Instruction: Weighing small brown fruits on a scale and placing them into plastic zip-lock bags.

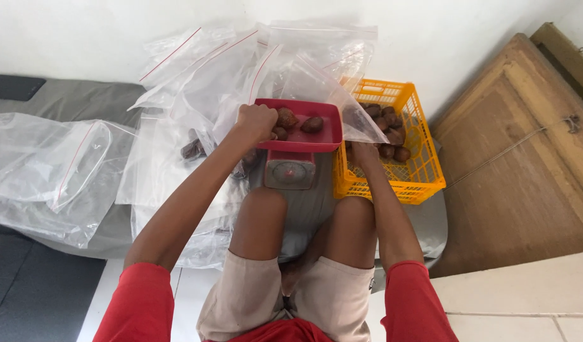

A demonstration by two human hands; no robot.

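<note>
Left hand (pixel 256 122) fisted on fruit over red tray (pixel 326 136), 12 o'clock, for weighing. Right hand (pixel 362 152) grips bag (pixel 316 82) edge, mouth toward tray; basket (pixel 424 177) at 1 o'clock.

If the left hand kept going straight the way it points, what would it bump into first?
Probably the brown fruits in the red scale tray. The left hand is fisted at the tray's near-left edge, pointing away from the person across it. Beyond lie clear plastic bags; depth is hard to judge.
</note>
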